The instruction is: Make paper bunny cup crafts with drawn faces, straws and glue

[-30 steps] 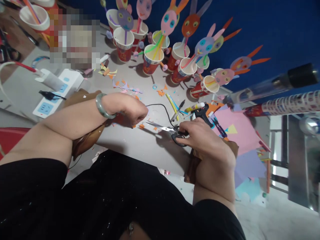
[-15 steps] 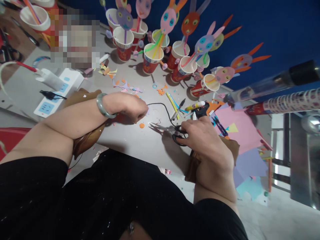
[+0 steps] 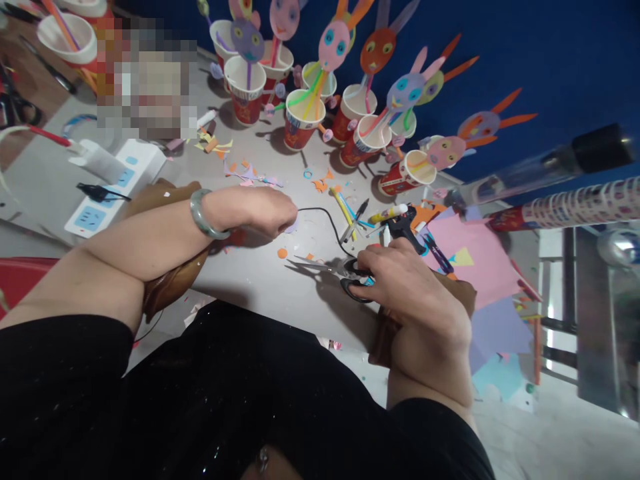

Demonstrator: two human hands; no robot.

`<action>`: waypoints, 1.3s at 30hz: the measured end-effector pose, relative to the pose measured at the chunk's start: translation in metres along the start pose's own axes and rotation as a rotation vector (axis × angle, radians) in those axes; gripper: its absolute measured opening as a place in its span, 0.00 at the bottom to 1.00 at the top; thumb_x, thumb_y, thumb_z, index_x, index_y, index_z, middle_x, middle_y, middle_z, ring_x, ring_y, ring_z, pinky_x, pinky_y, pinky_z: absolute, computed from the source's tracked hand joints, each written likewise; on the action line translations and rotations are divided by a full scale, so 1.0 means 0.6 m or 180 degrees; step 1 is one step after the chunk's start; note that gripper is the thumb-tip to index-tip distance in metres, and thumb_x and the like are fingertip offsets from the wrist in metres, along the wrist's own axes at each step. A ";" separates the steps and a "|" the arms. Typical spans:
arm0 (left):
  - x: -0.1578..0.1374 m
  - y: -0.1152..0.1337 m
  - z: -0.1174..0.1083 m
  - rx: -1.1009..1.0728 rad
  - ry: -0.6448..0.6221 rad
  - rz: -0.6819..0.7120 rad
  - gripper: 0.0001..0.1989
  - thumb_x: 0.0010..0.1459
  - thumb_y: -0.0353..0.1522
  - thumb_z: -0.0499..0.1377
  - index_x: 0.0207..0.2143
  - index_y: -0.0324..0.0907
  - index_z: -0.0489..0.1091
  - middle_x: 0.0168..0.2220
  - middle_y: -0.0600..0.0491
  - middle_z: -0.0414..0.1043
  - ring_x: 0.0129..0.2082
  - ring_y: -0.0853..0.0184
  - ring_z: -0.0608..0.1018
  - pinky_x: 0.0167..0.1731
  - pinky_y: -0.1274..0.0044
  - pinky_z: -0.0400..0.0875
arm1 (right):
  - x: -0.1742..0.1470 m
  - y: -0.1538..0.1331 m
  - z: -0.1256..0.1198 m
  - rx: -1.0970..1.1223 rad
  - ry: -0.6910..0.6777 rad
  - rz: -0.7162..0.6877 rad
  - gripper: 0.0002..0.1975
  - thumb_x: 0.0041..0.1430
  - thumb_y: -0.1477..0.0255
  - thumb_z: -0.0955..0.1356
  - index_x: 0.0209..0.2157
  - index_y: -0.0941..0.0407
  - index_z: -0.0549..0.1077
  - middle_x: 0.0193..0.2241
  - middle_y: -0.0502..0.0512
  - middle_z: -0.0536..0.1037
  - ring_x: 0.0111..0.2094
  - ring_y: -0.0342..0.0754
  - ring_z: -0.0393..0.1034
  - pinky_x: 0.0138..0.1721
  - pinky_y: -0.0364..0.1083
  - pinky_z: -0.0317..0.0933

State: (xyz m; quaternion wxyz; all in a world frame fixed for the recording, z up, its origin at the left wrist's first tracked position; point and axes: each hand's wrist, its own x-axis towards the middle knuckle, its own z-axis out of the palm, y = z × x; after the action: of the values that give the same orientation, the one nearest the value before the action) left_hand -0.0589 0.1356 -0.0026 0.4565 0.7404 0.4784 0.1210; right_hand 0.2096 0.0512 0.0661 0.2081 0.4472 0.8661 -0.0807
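Observation:
My right hand (image 3: 407, 283) is wrapped round the black handles of a pair of scissors (image 3: 327, 267). The blades are slightly apart and point left over the table, with no paper between them. Close to their tips lies a small orange paper disc (image 3: 283, 254). My left hand (image 3: 267, 212), with a bangle at its wrist, is closed with the fingers curled down at the tabletop. A lilac paper piece (image 3: 291, 225) shows beside its fingertips; whether they grip it is hidden.
Paper cups (image 3: 305, 120) bearing rabbit-like paper heads stand along the back. A glue gun (image 3: 410, 230), straws and coloured paper sheets (image 3: 480, 257) lie at right, near stacked cups (image 3: 565, 207). A power strip (image 3: 117, 187) sits at left. Paper scraps (image 3: 255, 177) litter the middle.
The scissors have shifted a little left and down, and their tips are now nearer the orange disc. More of the lilac paper shows by my left fingertips.

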 end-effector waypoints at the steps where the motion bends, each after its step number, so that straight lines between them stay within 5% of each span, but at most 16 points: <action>1: 0.002 0.008 -0.002 0.0592 -0.0275 0.0154 0.12 0.36 0.23 0.64 0.12 0.46 0.68 0.15 0.55 0.61 0.25 0.63 0.71 0.33 0.72 0.60 | -0.001 0.002 0.000 0.0007 0.0035 0.0039 0.12 0.57 0.62 0.71 0.28 0.55 0.71 0.29 0.55 0.81 0.31 0.50 0.71 0.41 0.51 0.50; 4: 0.003 0.040 -0.008 0.1855 -0.0419 0.0434 0.05 0.48 0.26 0.63 0.24 0.45 0.76 0.25 0.52 0.73 0.30 0.62 0.74 0.32 0.73 0.60 | -0.003 0.006 0.002 -0.0057 0.0126 0.0214 0.11 0.58 0.62 0.71 0.28 0.55 0.72 0.29 0.54 0.81 0.31 0.50 0.71 0.40 0.50 0.49; 6: 0.003 0.057 -0.009 0.2341 -0.0411 0.0453 0.09 0.55 0.27 0.59 0.36 0.42 0.79 0.34 0.48 0.79 0.34 0.61 0.77 0.32 0.74 0.61 | -0.003 0.005 0.001 -0.0150 0.0104 0.0315 0.12 0.59 0.62 0.70 0.29 0.55 0.72 0.29 0.55 0.81 0.31 0.51 0.71 0.39 0.50 0.49; 10: 0.010 0.064 -0.007 0.2512 -0.0190 0.0402 0.14 0.61 0.29 0.56 0.46 0.39 0.78 0.46 0.45 0.81 0.43 0.61 0.79 0.33 0.75 0.63 | -0.003 -0.002 -0.003 -0.0308 0.0019 0.0442 0.12 0.61 0.62 0.70 0.31 0.56 0.74 0.30 0.56 0.81 0.33 0.52 0.73 0.39 0.50 0.48; 19: 0.026 0.062 0.002 0.1519 0.0135 0.0774 0.17 0.62 0.41 0.61 0.25 0.40 0.75 0.26 0.51 0.75 0.29 0.66 0.74 0.32 0.74 0.59 | 0.029 -0.011 0.019 0.0003 0.0333 0.0414 0.12 0.61 0.63 0.72 0.39 0.58 0.77 0.38 0.60 0.83 0.39 0.56 0.75 0.42 0.51 0.51; 25: 0.001 0.068 0.014 0.1536 -0.0813 0.1582 0.26 0.56 0.43 0.68 0.53 0.41 0.71 0.41 0.51 0.80 0.39 0.64 0.77 0.40 0.76 0.63 | 0.058 -0.030 0.020 0.0667 0.0862 0.0530 0.09 0.60 0.65 0.71 0.37 0.56 0.75 0.38 0.60 0.82 0.40 0.56 0.75 0.44 0.51 0.56; 29: -0.018 0.083 0.013 0.2069 -0.0880 0.1236 0.13 0.65 0.32 0.56 0.50 0.41 0.72 0.38 0.49 0.80 0.33 0.65 0.77 0.33 0.75 0.60 | 0.065 -0.004 0.005 0.1470 0.1035 0.0058 0.08 0.56 0.67 0.72 0.36 0.55 0.74 0.41 0.60 0.81 0.44 0.56 0.75 0.46 0.53 0.62; 33: -0.021 0.094 0.004 0.2182 -0.0713 0.1030 0.16 0.67 0.30 0.49 0.50 0.40 0.74 0.34 0.47 0.79 0.30 0.64 0.77 0.29 0.72 0.56 | 0.087 0.052 -0.010 0.2454 0.1283 -0.0416 0.12 0.50 0.64 0.75 0.36 0.53 0.77 0.55 0.60 0.78 0.56 0.58 0.73 0.57 0.56 0.64; 36: -0.017 0.089 -0.003 0.2107 -0.0554 0.0968 0.17 0.68 0.30 0.50 0.53 0.40 0.74 0.34 0.46 0.80 0.30 0.63 0.77 0.30 0.72 0.57 | 0.113 0.070 -0.015 0.2820 0.1006 -0.0464 0.15 0.48 0.61 0.76 0.36 0.53 0.78 0.52 0.58 0.81 0.52 0.58 0.75 0.55 0.57 0.67; 39: -0.018 0.081 -0.010 0.2365 -0.0537 0.0901 0.17 0.66 0.28 0.51 0.52 0.40 0.75 0.34 0.46 0.80 0.32 0.62 0.78 0.32 0.71 0.59 | 0.131 0.060 -0.026 0.2337 0.0801 -0.0382 0.14 0.49 0.62 0.75 0.37 0.53 0.80 0.45 0.58 0.83 0.47 0.57 0.76 0.52 0.56 0.67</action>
State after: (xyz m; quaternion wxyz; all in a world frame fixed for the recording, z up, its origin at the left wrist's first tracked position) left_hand -0.0389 0.1240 0.0418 0.1744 0.9208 0.3439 -0.0596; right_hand 0.1939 0.1359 0.0475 -0.0786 0.4469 0.8230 -0.3418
